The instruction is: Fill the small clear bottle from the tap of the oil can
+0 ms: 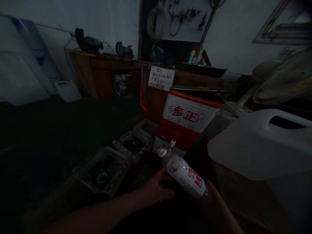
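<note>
Fingers (207, 190) of the right hand (216, 208) wrap the bottle (185, 175), tilted, neck toward the red-and-white can (187, 123); left hand (156, 188) curls loosely beside it, gripping nothing I can see (too dark). I'd steady it with both hands.

Red lettering is seen on the clear plastic bottle w/ white label (185, 175); red & white bands w/ red characters on the large square tin can (188, 122).

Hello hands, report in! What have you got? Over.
Right hand grips white bottle, tilted. Left hand open beside it. Red-and-white can close behind.
</note>
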A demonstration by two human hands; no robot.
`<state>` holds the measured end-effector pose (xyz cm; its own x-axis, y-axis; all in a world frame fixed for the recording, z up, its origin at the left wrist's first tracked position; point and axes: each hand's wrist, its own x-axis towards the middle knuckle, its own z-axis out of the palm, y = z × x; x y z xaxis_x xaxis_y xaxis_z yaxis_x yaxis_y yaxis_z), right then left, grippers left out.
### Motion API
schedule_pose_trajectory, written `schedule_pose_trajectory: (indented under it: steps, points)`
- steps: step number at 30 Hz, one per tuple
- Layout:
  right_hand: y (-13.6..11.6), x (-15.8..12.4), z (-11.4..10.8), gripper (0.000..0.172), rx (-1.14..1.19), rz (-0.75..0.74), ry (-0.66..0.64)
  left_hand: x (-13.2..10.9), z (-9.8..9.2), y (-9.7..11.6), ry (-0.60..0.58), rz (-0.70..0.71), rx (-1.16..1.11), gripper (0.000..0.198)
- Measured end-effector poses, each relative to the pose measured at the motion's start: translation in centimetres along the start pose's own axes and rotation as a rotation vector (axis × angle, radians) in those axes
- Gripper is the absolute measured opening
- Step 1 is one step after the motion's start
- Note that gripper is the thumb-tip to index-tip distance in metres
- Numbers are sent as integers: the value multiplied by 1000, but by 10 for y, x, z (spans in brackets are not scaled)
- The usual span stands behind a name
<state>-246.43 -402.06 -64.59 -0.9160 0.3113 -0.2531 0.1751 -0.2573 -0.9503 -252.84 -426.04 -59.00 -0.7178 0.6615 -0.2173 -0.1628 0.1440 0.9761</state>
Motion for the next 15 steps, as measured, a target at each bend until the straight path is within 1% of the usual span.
schedule_pose_trajectory:
  steps: [2, 4, 5, 7, 8, 10, 11, 13, 15]
  points:
    - [13, 4, 23, 58, 30, 101, -111, -1, -11, 0, 79, 31, -106, 95]
    - [26, 2, 41, 67, 74, 245, -285, 0, -19, -4, 151, 3, -108, 84]
    - [31, 0, 47, 70, 95, 308, -372, 1, -23, -7, 169, -22, -99, 79]
    - [37, -3, 53, 67, 115, 380, -502, 6, -27, -13, 152, -47, -106, 71]
    - [39, -4, 54, 65, 85, 391, -538, 10, -28, -17, 130, -56, -119, 68]
    - [41, -3, 55, 62, -31, 387, -570, 17, -27, -26, 83, -84, -146, 62]
    - [43, -2, 56, 65, -97, 364, -576, 21, -26, -31, 61, -112, -154, 61]
    - [46, 1, 60, 75, -204, 272, -561, 25, -21, -42, 13, -174, -123, 58]
    - [51, 4, 65, 79, -261, 184, -525, 26, -14, -48, -33, -192, -9, 58]
